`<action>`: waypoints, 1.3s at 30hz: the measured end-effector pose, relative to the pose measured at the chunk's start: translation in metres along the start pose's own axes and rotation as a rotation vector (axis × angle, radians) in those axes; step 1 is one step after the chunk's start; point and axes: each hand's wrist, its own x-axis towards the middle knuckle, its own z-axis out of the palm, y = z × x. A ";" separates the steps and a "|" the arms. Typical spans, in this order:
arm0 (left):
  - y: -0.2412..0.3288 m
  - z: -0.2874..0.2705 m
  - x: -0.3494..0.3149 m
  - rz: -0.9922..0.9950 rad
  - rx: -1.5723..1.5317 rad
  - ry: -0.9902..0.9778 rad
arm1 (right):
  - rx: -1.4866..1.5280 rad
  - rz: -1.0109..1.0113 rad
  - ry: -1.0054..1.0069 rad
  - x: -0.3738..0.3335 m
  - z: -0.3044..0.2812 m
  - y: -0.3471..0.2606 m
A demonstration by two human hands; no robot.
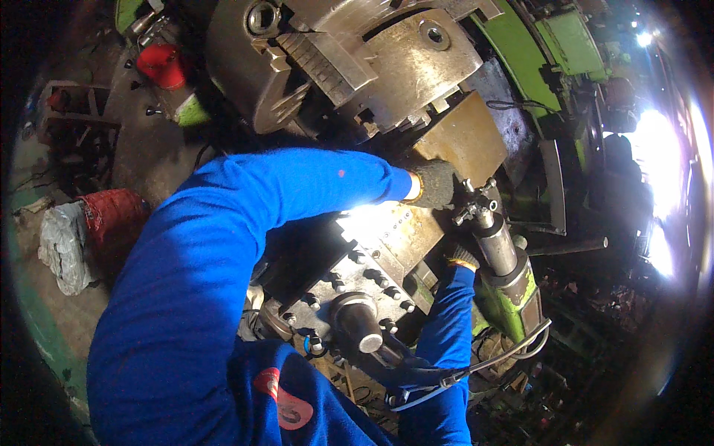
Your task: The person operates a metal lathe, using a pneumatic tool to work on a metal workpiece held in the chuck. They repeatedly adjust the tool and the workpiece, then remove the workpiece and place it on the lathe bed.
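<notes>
My left hand, in a dark grey knit glove, reaches in from the left to the near side of a metal fitting with several short projecting arms. Its fingertips are lost in shadow against the fitting, so their grip is unclear. The fitting sits at the end of a steel tailstock quill that comes out of a green tailstock. Just below the fitting, my right hand is beside the quill, also gloved; its fingers are hidden in the dark.
A large lathe chuck with stepped jaws fills the top. Below lies a bolted tool post with a round bar end. A hose loops near my right forearm. At left are a red container and a wrapped bundle.
</notes>
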 end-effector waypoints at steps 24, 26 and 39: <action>0.011 -0.029 -0.016 -0.272 -0.663 0.098 | 0.590 0.500 -0.305 -0.080 -0.078 -0.117; 0.009 -0.028 -0.017 -0.275 -0.744 0.095 | 0.563 0.552 -0.458 -0.083 -0.082 -0.123; -0.004 -0.042 -0.021 -0.265 -0.771 -0.015 | 0.002 -0.458 -0.510 -0.038 -0.020 -0.154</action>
